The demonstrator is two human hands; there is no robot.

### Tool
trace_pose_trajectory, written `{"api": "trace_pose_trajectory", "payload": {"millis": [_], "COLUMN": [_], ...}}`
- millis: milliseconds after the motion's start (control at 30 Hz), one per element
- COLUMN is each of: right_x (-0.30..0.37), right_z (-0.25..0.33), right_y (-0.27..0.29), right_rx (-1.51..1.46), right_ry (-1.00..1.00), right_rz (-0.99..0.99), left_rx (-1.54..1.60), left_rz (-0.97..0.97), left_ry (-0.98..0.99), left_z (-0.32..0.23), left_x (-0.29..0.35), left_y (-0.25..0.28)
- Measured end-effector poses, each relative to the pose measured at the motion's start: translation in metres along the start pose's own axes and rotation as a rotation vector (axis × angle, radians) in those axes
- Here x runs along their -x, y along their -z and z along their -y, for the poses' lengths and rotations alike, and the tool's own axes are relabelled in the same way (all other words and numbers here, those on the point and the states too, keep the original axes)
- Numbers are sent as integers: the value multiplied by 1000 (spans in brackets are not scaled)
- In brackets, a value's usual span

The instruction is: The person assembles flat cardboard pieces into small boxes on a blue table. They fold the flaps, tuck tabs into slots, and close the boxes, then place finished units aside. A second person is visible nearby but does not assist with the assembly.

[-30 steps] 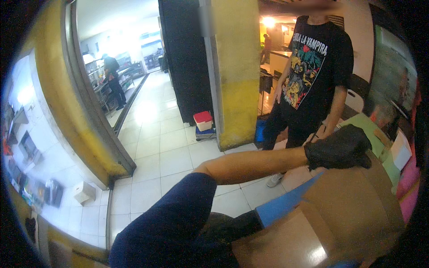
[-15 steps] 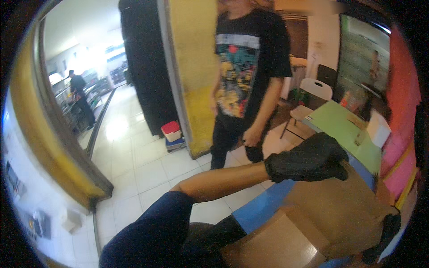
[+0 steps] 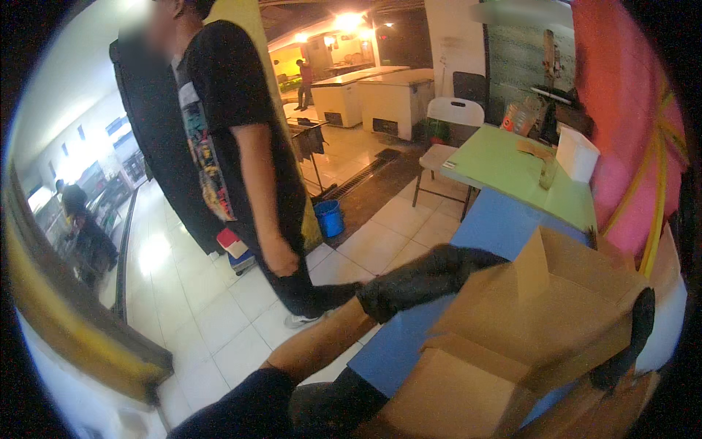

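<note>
An open brown cardboard box (image 3: 578, 311) with its flaps spread lies in front of me, over a blue surface (image 3: 409, 336). My left hand (image 3: 431, 276), in a black glove, reaches across to the box's far left side, its fingers closed at the edge and partly hidden there. At the right side of the box, my right hand (image 3: 630, 344), also black-gloved, grips the edge; only part of it shows. One wide flap (image 3: 457, 391) folds out toward me.
A person in a black T-shirt (image 3: 230, 95) stands close on the left. Beyond the box are a green-topped table (image 3: 504, 164) with a white box (image 3: 578, 155), a white folding chair (image 3: 442, 139), a blue bucket (image 3: 329, 218) and white chest freezers (image 3: 395, 102).
My view has swung right. The left hand has come back from the box's far flap to its left side, and a flap now stands up. The person has turned to the left.
</note>
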State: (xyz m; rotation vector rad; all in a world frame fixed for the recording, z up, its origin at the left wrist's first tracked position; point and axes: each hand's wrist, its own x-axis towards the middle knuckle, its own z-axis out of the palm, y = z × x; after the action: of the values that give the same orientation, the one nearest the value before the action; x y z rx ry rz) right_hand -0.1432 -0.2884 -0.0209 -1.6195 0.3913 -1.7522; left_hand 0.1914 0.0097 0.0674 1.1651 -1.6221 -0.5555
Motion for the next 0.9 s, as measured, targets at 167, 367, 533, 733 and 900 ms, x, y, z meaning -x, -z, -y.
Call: {"api": "trace_pose_trajectory", "payload": {"millis": [167, 367, 533, 733, 900], "right_x": [-5, 1, 12, 5, -2], "right_z": [10, 0, -19, -18, -42], "right_y": [-5, 2, 6, -18, -32], "right_rx": [248, 283, 245, -82, 348], "right_ry": [316, 182, 36, -256, -14], "right_rz": [158, 132, 129, 125, 268], "left_rx": [-72, -139, 6, -78, -86], "left_rz": [-175, -641, -870, -797, -699], "left_ry": [17, 366, 345, 279, 415], "left_z": [0, -16, -24, -34, -25], "left_x": [-5, -22, -27, -28, -28], "left_y": [-38, -53, -46, -29, -32]}}
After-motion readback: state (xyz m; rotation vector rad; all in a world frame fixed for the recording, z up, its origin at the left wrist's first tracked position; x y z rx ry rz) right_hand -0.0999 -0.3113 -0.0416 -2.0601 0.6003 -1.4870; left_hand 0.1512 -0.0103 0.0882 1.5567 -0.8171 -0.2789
